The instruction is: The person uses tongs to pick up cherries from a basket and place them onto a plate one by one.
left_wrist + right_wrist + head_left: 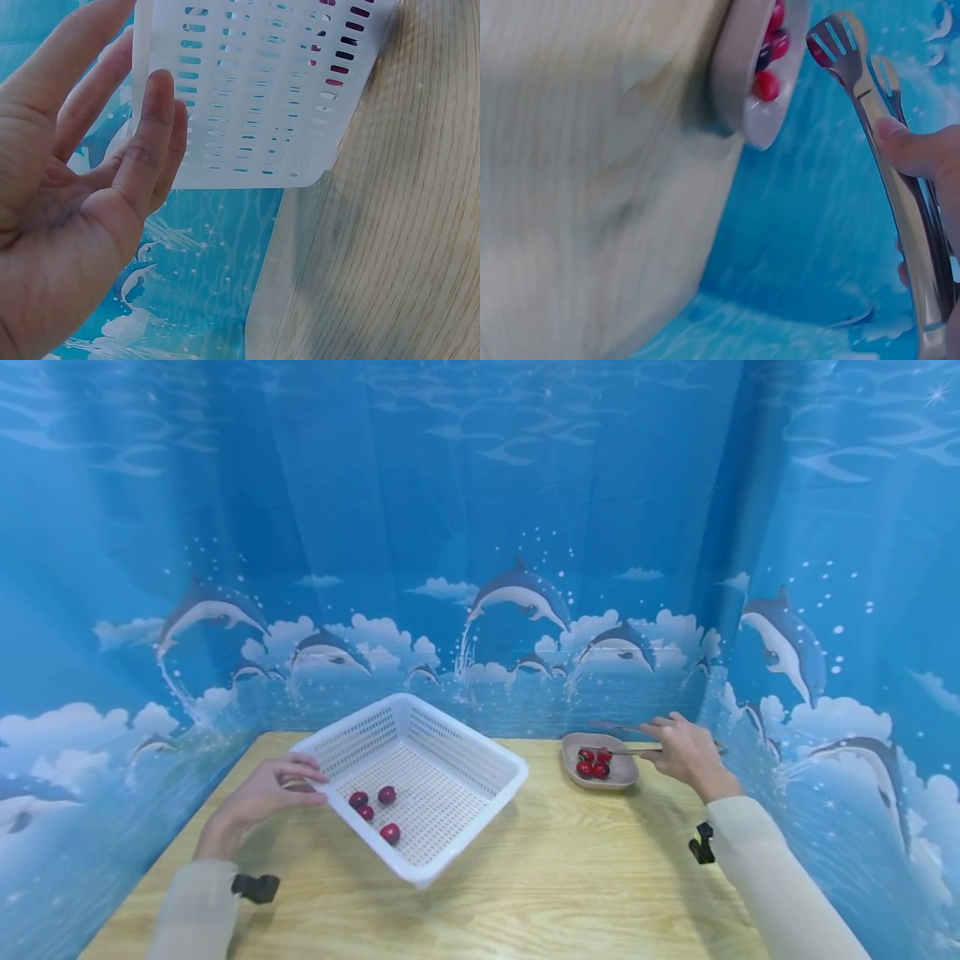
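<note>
In the head view my left hand (262,793) grips the left rim of a white perforated plastic basket (465,739), thumb and fingers on either side of the wall. The basket leans to one side, and several dark red cherries (389,833) lie toward its left side. My right hand (678,752) holds metal tongs (892,165) with slotted tips, their arms apart. One tong arm reaches over a small beige bowl (624,774) holding several red cherries (592,769). A reddish patch shows at one tong tip in the right wrist view; whether it is a reflection I cannot tell.
Both things are over a light wood-grain table (525,893). A blue curtain (420,527) printed with dolphins rises behind the table and along both sides. The bowl stands near the back edge, to the right of the basket.
</note>
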{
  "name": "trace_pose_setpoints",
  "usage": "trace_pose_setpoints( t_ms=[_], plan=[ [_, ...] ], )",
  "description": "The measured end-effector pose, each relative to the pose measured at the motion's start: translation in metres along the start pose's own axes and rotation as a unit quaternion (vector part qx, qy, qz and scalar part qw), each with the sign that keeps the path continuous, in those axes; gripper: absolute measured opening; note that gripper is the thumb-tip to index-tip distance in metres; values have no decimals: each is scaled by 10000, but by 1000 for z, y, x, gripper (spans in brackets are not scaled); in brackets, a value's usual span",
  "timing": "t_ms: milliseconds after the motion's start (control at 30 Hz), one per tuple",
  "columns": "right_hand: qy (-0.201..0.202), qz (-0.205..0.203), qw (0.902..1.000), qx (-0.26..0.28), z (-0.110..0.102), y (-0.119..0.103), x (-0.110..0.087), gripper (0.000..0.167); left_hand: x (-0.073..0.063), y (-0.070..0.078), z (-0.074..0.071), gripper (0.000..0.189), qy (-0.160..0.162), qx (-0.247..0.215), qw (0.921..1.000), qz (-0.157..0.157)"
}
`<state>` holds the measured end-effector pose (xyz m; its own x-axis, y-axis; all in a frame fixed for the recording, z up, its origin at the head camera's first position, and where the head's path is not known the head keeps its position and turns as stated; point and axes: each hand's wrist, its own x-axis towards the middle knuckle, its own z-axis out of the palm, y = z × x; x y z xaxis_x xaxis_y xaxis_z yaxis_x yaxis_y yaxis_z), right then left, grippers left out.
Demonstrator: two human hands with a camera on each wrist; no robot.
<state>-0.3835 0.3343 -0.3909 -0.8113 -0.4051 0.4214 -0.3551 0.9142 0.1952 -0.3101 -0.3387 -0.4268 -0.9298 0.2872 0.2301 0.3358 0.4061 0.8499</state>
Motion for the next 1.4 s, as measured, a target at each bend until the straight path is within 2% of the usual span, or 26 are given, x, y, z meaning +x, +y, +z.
trace_pose_setpoints(
  t_ms=[267,567,733,1000,1400],
  plan=[
    [918,-543,9940,222,-13,-28,25,48,0,-2,0,34,-2,25,10000,-24],
    [1454,-1065,9826,446,-32,-64,44,48,1,3,0,34,6,48,9999,-110],
    [1422,-1350,9777,753,-43,-83,53,48,1,5,0,35,5,79,9998,-196],
    [1120,-1849,9685,1233,-58,-112,63,47,2,3,0,34,17,133,9997,-215],
    [1004,-2396,9571,1282,-74,-148,80,47,1,0,-1,34,12,43,10000,-54]
  ],
)
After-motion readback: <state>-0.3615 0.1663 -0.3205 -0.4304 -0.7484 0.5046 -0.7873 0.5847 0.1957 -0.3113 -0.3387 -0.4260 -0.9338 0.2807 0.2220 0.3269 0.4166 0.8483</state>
